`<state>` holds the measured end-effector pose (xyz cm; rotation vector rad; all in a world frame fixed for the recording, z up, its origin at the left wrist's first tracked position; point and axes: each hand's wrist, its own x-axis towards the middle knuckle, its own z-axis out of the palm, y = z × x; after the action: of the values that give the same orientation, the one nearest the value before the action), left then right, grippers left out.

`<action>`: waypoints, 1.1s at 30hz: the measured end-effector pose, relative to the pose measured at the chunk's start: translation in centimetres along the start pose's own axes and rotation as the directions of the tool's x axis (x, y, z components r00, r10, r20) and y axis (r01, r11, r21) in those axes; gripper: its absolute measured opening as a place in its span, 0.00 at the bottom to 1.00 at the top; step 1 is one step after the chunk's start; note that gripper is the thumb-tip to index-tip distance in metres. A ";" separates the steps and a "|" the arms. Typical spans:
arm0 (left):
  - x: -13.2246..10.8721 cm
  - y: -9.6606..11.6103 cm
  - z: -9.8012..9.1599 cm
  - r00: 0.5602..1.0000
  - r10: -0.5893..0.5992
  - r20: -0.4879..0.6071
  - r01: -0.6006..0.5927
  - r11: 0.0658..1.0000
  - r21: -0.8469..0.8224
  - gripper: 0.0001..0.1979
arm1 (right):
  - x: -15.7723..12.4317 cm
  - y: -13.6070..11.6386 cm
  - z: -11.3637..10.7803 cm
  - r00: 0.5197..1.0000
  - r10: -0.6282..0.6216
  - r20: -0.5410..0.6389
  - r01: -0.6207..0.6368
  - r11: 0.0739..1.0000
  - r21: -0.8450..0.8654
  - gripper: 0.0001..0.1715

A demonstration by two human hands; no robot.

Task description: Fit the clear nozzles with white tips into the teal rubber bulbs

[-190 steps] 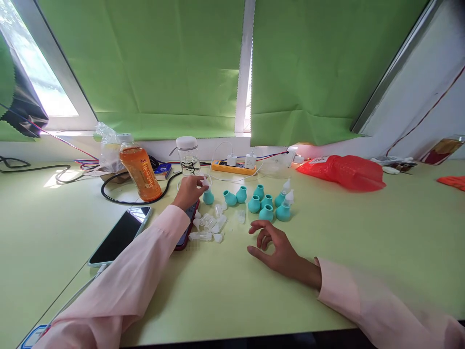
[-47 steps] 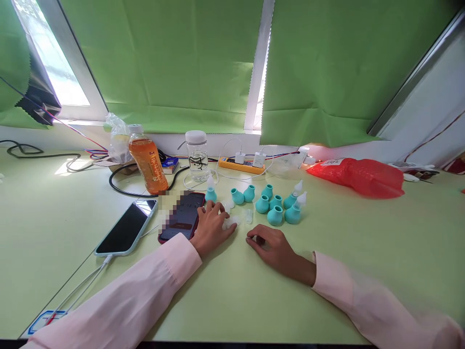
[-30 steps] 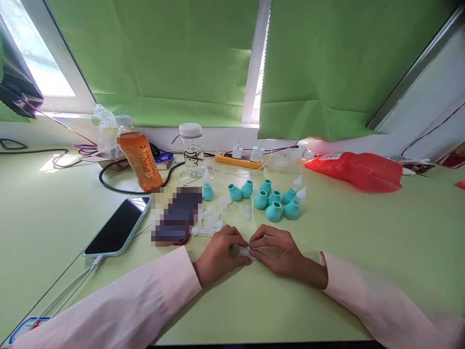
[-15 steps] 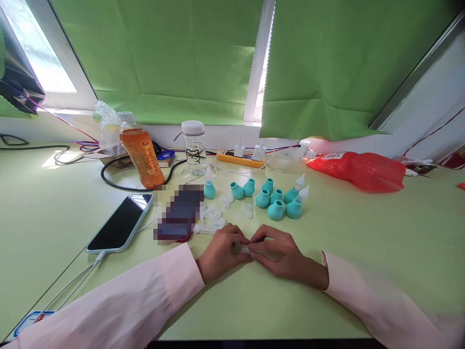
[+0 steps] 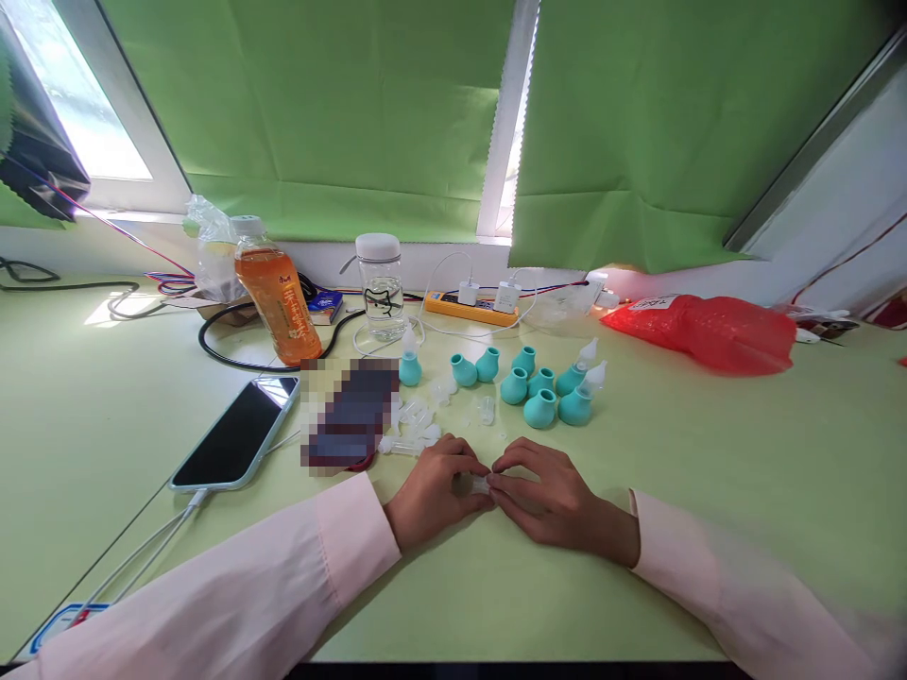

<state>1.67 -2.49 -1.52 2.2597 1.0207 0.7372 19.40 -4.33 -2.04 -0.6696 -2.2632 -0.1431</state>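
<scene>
Head view: at the pale-green table (image 5: 602, 604), pinching with left hand (image 5: 443, 486) and right hand (image 5: 556, 493) close together, in front of the turquoise rubber bulbs (image 5: 540, 411) and just beside loose translucent fittings (image 5: 415, 413). Gripping between both a small translucent plastic piece (image 5: 480, 484), partly hidden. Could slip and roll among the fittings, probably from smooth plastic and a narrow hold.

The left hand (image 5: 437, 488) has brought a clear piece (image 5: 480, 485) from the pile (image 5: 415, 416) to the right hand (image 5: 553, 493).
</scene>
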 end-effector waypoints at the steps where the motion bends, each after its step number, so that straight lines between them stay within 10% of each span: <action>1: 0.0 0.0 0.0 1.000 0.002 -0.002 -0.002 1.000 0.002 0.09 | 0.0 0.0 0.0 1.000 -0.008 0.002 0.008 1.000 -0.022 0.09; 33: -0.1 0.1 0.0 1.000 -0.015 -0.002 0.016 1.000 0.005 0.08 | 0.2 -0.3 -0.2 0.998 0.053 0.025 -0.055 0.996 0.070 0.17</action>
<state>1.69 -2.61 -1.44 2.2536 1.0412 0.7311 19.28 -4.52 -1.75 -0.6975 -2.2593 -0.0293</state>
